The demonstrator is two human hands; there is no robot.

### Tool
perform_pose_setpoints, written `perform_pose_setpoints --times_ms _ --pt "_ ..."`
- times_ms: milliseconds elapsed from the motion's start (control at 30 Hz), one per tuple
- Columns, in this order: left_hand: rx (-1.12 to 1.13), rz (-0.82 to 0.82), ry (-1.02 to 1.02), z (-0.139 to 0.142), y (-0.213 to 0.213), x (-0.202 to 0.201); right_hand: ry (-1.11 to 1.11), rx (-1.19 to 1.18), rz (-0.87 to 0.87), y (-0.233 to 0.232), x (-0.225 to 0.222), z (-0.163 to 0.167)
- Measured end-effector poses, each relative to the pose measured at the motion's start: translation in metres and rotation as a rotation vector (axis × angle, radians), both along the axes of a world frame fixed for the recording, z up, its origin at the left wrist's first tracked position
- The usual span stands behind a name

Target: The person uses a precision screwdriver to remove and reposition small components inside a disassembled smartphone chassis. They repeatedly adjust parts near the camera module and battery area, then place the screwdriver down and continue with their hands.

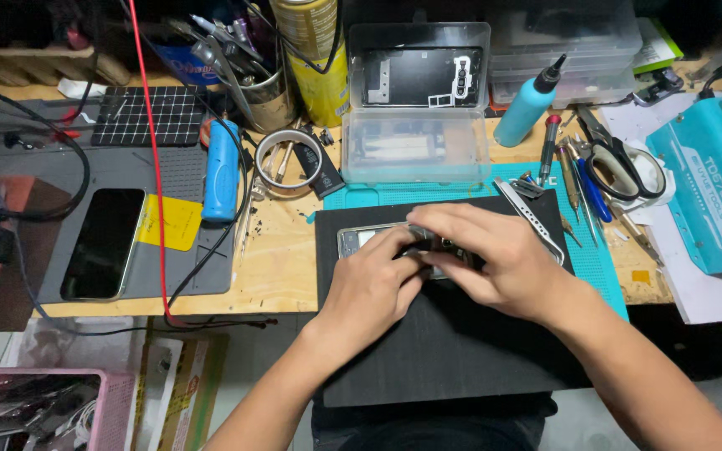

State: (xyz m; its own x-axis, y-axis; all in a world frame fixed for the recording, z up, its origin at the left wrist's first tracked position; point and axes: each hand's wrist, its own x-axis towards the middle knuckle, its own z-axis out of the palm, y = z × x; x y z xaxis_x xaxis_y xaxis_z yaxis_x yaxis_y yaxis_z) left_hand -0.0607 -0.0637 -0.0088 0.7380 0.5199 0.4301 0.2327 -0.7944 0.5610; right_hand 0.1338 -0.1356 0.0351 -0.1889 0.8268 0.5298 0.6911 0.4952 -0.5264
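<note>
In the head view, both hands meet over an opened smartphone (378,240) that lies on a black mat (444,342) in the middle of the wooden desk (277,267). The left hand (369,288) has its fingers (399,242) curled and pressed on the phone near its middle. The right hand (499,255) covers the right part of the phone, and its fingers (432,219) are bent down and closed on this part, so the phone is partly hidden there. Only the left end of the phone shows clearly.

Metal tweezers (532,219) lie just beside the right hand, on the edge of the mat. Behind the hands stands a clear plastic box (418,149), and a phone back cover (421,77) rests in its open lid. On the left, another phone (104,244) with a dark screen lies on a grey mat (202,271). A blue bottle (530,102) and scissors (620,163) are at the right, well apart from the hands.
</note>
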Motion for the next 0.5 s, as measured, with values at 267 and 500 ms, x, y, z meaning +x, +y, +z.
perform_pose_setpoints --times_ms 267,500 --pt "0.093 -0.076 0.021 0.0 0.017 0.008 0.017 -0.033 0.002 0.0 0.007 -0.006" --pt "-0.001 -0.112 0.117 0.0 0.039 0.022 0.04 -0.071 -0.05 -0.002 0.008 -0.01"
